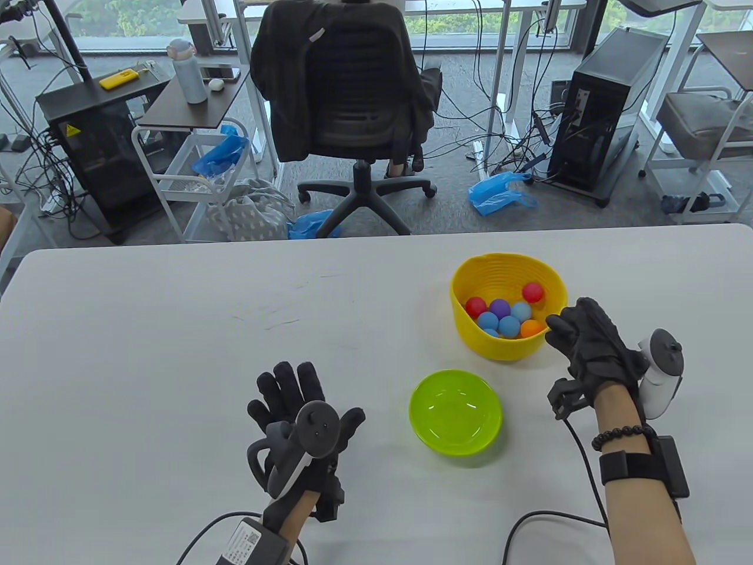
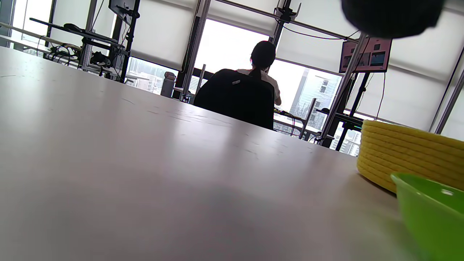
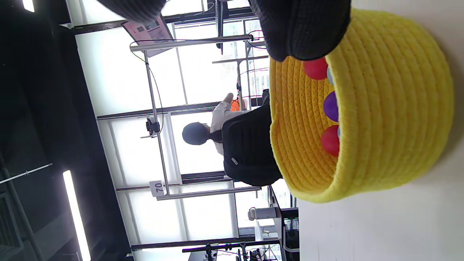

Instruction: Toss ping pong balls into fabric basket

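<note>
The yellow fabric basket [image 1: 507, 348] stands on the white table right of centre. It holds several ping pong balls: two red [image 1: 533, 292], one purple [image 1: 499, 307], one orange [image 1: 531, 328] and several blue. My right hand [image 1: 566, 344] is at the basket's right rim with its fingers loosely curled, and I see no ball in it. In the right wrist view a fingertip [image 3: 301, 32] hangs over the basket [image 3: 395, 108], with red [image 3: 330, 140] and purple [image 3: 330, 106] balls inside. My left hand [image 1: 294, 388] rests palm down on the table with its fingers spread, holding nothing.
An empty green bowl [image 1: 456, 412] sits in front of the basket, between my hands; it also shows in the left wrist view [image 2: 427, 210] in front of the basket [image 2: 409, 152]. Glove cables trail to the table's near edge. An office chair [image 1: 353, 88] stands beyond the far edge.
</note>
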Demonstrator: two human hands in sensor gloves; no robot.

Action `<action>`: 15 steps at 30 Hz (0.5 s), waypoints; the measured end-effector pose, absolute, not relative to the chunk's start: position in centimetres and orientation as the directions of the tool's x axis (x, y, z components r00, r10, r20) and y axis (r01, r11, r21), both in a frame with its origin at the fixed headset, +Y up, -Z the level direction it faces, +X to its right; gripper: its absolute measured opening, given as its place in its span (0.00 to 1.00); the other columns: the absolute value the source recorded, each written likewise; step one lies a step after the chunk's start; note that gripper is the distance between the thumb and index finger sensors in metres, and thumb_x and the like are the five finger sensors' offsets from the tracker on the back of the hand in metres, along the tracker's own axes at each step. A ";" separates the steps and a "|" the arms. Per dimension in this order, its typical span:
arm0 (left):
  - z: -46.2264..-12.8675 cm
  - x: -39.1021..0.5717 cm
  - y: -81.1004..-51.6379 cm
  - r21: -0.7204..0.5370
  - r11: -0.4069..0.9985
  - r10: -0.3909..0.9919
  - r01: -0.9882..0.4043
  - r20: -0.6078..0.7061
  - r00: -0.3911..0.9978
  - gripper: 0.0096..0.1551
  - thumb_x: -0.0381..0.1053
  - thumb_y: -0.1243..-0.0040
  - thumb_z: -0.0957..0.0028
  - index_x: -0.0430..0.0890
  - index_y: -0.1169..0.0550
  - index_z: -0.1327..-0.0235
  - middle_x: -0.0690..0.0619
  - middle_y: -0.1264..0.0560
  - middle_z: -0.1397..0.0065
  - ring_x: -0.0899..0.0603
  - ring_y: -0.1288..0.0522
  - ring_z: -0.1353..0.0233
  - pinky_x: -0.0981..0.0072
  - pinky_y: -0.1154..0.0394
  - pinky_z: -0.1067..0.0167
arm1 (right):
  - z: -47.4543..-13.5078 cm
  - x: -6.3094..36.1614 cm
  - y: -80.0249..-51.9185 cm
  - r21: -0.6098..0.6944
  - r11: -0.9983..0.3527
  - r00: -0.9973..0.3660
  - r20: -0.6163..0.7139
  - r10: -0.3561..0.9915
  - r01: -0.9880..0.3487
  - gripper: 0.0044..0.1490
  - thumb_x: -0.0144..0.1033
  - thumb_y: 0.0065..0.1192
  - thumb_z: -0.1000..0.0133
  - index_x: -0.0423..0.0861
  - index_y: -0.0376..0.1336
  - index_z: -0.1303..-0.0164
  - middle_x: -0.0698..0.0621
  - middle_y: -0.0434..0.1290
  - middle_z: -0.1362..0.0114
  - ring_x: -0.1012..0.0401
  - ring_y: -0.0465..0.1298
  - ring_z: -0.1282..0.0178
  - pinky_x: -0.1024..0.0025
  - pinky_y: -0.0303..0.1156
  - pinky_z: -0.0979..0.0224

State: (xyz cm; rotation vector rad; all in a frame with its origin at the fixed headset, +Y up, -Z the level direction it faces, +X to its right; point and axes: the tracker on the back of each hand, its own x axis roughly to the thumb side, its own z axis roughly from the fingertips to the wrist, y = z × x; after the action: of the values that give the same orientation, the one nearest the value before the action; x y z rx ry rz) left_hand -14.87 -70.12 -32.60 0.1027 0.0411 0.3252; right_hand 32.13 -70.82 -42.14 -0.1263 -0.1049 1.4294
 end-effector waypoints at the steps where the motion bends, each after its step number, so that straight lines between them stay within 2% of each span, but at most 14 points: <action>1: -32.6 -14.8 -70.1 0.108 0.942 0.322 -0.319 -0.020 0.946 0.65 0.71 0.42 0.54 0.40 0.55 0.16 0.34 0.66 0.14 0.23 0.69 0.19 0.19 0.67 0.30 | -41.7 32.1 -70.5 -0.152 0.121 0.122 0.003 0.993 -0.981 0.49 0.51 0.48 0.31 0.33 0.37 0.15 0.25 0.49 0.18 0.36 0.66 0.24 0.46 0.69 0.25; 3: -32.5 -14.7 -70.1 0.107 0.941 0.323 -0.320 -0.016 0.946 0.65 0.71 0.42 0.54 0.40 0.56 0.16 0.34 0.66 0.14 0.23 0.69 0.19 0.19 0.67 0.30 | -40.8 32.1 -69.9 -0.144 0.054 0.051 0.024 0.998 -0.988 0.48 0.50 0.49 0.32 0.33 0.39 0.15 0.25 0.50 0.18 0.35 0.66 0.25 0.44 0.68 0.26; 6: -32.4 -14.5 -70.1 0.101 0.941 0.324 -0.322 -0.009 0.946 0.66 0.71 0.42 0.54 0.41 0.57 0.16 0.34 0.66 0.14 0.23 0.70 0.19 0.19 0.67 0.30 | -38.9 31.7 -68.9 -0.146 -0.157 -0.169 0.076 0.983 -0.977 0.46 0.49 0.50 0.33 0.34 0.43 0.15 0.26 0.51 0.18 0.34 0.66 0.26 0.42 0.68 0.27; 8: -32.4 -14.3 -70.1 0.097 0.941 0.326 -0.324 -0.002 0.946 0.66 0.71 0.42 0.54 0.41 0.57 0.16 0.34 0.67 0.14 0.23 0.70 0.19 0.19 0.67 0.30 | -37.4 31.0 -68.3 -0.193 -0.343 -0.370 0.125 0.921 -0.919 0.45 0.48 0.53 0.35 0.35 0.47 0.16 0.26 0.54 0.18 0.33 0.67 0.27 0.40 0.68 0.28; 12: -32.3 -13.8 -70.2 0.081 0.947 0.312 -0.311 0.010 0.950 0.66 0.71 0.42 0.54 0.42 0.58 0.16 0.35 0.67 0.14 0.23 0.70 0.19 0.19 0.68 0.30 | -34.9 29.1 -68.0 -0.236 -0.692 -0.731 0.208 0.650 -0.682 0.43 0.49 0.55 0.37 0.38 0.52 0.17 0.29 0.56 0.17 0.32 0.67 0.26 0.39 0.67 0.28; 15: -32.2 -13.6 -70.2 0.066 0.949 0.310 -0.310 0.010 0.951 0.66 0.71 0.42 0.54 0.42 0.59 0.17 0.35 0.68 0.14 0.23 0.71 0.19 0.19 0.68 0.30 | -34.0 28.0 -68.5 -0.231 -0.786 -0.817 0.227 0.530 -0.574 0.41 0.49 0.56 0.37 0.41 0.54 0.17 0.31 0.57 0.16 0.30 0.63 0.24 0.34 0.63 0.27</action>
State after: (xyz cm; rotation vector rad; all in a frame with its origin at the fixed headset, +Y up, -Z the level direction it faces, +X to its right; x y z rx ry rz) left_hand -13.59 -70.21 -32.17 0.0667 0.0005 0.3152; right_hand 28.03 -68.50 -33.99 0.1995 -0.3890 2.5089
